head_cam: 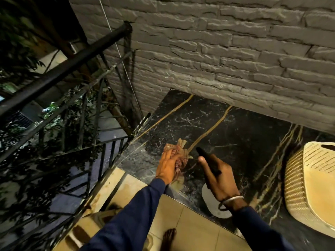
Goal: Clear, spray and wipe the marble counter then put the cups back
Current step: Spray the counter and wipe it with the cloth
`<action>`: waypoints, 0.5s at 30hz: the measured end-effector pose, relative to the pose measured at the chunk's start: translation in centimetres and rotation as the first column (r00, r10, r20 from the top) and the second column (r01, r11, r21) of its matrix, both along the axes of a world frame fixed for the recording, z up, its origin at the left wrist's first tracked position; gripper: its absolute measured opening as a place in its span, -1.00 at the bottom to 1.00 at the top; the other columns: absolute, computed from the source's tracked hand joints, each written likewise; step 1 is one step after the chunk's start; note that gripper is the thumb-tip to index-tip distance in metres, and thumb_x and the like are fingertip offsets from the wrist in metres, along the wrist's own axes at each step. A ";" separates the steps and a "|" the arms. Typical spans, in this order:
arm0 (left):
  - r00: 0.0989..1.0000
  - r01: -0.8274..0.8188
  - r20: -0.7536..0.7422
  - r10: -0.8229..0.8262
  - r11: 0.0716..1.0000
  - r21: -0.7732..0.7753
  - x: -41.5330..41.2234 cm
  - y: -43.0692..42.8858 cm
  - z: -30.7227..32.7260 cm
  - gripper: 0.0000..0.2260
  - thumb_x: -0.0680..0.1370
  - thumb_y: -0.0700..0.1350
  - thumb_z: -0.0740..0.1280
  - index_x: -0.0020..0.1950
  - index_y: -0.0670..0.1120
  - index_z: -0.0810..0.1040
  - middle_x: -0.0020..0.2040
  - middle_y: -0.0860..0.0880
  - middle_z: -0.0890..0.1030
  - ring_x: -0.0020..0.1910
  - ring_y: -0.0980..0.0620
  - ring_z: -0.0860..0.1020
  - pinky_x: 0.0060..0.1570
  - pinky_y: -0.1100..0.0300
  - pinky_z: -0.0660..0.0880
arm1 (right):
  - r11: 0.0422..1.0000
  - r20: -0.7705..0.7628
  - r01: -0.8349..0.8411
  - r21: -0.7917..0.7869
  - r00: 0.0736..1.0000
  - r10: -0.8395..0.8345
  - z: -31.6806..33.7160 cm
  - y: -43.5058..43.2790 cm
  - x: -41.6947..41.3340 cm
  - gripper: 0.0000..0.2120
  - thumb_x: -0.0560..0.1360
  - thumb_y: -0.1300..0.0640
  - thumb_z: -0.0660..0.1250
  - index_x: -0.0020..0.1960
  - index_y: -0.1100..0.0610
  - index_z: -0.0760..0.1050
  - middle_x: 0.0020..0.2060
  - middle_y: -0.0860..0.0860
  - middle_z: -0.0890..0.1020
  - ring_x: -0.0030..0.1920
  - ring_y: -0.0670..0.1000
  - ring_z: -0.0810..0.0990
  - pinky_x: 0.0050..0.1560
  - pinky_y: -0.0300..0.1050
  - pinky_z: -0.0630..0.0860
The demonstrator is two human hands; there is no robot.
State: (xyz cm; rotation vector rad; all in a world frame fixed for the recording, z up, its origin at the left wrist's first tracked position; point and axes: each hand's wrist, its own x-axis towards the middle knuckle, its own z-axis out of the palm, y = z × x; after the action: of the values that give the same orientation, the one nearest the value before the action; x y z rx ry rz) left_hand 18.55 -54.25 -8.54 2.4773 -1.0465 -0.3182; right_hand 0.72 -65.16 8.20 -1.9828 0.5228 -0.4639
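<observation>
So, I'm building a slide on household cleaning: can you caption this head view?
Left hand presses a cloth on the black marble counter; right hand holds a spray bottle.

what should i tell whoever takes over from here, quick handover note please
Left hand: pressing a bunched cloth onto the marble counter near its left front corner.
Right hand: gripping a spray bottle, black nozzle pointing at the counter, white body below the palm.
Perforated cream basket sits on the counter's right end. No cups in view.
Done: the visible counter is cleared of cups; wiping is under way at the left.
Left: whether spray is down cannot be told. Wipe the rest towards the basket, then put the cups back.
</observation>
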 end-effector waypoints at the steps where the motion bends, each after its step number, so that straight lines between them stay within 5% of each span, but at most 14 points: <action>1: 1.000 -0.025 -0.008 0.025 1.000 0.006 0.7 0.3 0.0 -0.50 0.56 -0.17 0.28 0.48 0.10 0.33 0.55 -0.07 0.17 0.54 -0.13 0.11 0.52 0.07 0.09 | 0.998 -0.038 -0.054 -0.030 0.998 0.053 -0.3 -0.2 0.4 -0.63 0.56 -0.22 0.18 0.21 -0.04 0.54 -0.21 -0.20 0.61 -0.28 -0.22 0.59 -0.27 -0.28 0.51; 5: 0.996 -0.084 0.023 0.083 0.995 0.058 3.6 2.3 -0.5 -0.45 0.52 -0.16 0.32 0.48 0.13 0.30 0.54 -0.08 0.18 0.52 -0.13 0.15 0.50 0.02 0.16 | 0.951 -0.161 -0.262 -0.164 0.958 0.237 -1.8 -0.4 2.2 -0.68 0.58 -0.12 0.21 0.30 -0.14 0.50 -0.11 -0.39 0.54 -0.11 -0.44 0.52 -0.12 -0.50 0.39; 10: 0.979 -0.204 0.007 0.204 0.977 0.069 5.7 4.6 -1.1 -0.37 0.46 -0.24 0.33 0.50 0.07 0.29 0.53 -0.15 0.18 0.50 -0.19 0.16 0.50 -0.02 0.18 | 0.900 -0.274 -0.408 -0.154 0.893 0.357 -3.8 -0.3 4.3 -0.54 0.55 -0.32 0.09 0.36 -0.19 0.43 0.17 -0.24 0.60 0.10 -0.30 0.56 0.10 -0.34 0.51; 15: 0.923 -0.384 0.046 0.382 0.922 0.048 9.0 8.3 -0.5 -0.48 0.47 -0.16 0.37 0.42 0.07 0.38 0.45 -0.13 0.30 0.43 -0.19 0.29 0.40 -0.05 0.31 | 0.872 -0.346 -0.481 -0.093 0.837 0.425 -4.0 0.7 5.3 -0.57 0.54 -0.33 0.09 0.35 -0.27 0.40 0.20 -0.26 0.59 0.12 -0.30 0.56 0.17 -0.26 0.53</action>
State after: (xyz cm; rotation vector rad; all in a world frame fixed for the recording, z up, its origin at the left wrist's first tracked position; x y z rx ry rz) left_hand 27.53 -45.94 -9.03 2.6748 -0.5478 -0.1817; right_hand 6.00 -64.42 4.17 -2.2800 0.1856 0.1167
